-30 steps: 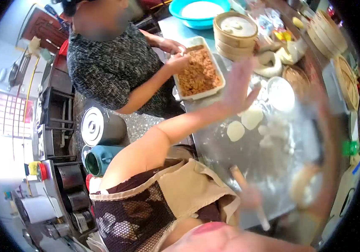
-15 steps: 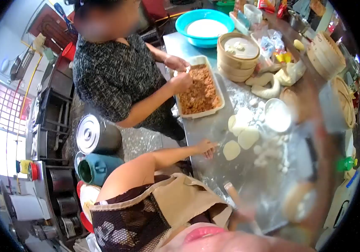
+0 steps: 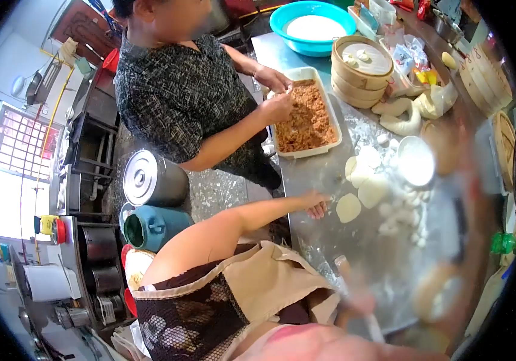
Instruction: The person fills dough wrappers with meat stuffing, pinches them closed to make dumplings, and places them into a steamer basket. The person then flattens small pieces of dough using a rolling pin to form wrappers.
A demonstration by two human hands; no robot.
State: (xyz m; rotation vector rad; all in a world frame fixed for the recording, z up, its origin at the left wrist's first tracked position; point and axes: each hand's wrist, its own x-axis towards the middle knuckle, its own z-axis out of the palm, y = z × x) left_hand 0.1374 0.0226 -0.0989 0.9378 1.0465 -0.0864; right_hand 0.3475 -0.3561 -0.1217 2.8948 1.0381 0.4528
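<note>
My left hand (image 3: 316, 205) is over the metal table's near edge, fingers loosely apart and holding nothing. Just beyond its fingertips lies a flat round dough wrapper (image 3: 348, 208), with several more wrappers (image 3: 373, 191) overlapping behind it. Blurred at the lower part of the table, my right hand (image 3: 360, 302) is wrapped round a wooden rolling pin (image 3: 343, 269). Small dough pieces (image 3: 397, 218) are scattered on the floured surface beside a bright white bowl (image 3: 415, 160). What lies under the rolling pin is too smeared to tell.
On my left a co-worker pinches something pale in both hands (image 3: 279, 99) above a tray of minced filling (image 3: 305, 120). Bamboo steamers (image 3: 361, 72) stand behind it, near a blue basin (image 3: 312, 30) and a long dough roll (image 3: 399, 120). A lidded pot (image 3: 152, 178) stands on the floor.
The whole view has shifted, so everything appears farther right. My left hand remains beside the nearest wrapper, and my right hand stays on the rolling pin. The co-worker's hands stay above the tray's edge.
</note>
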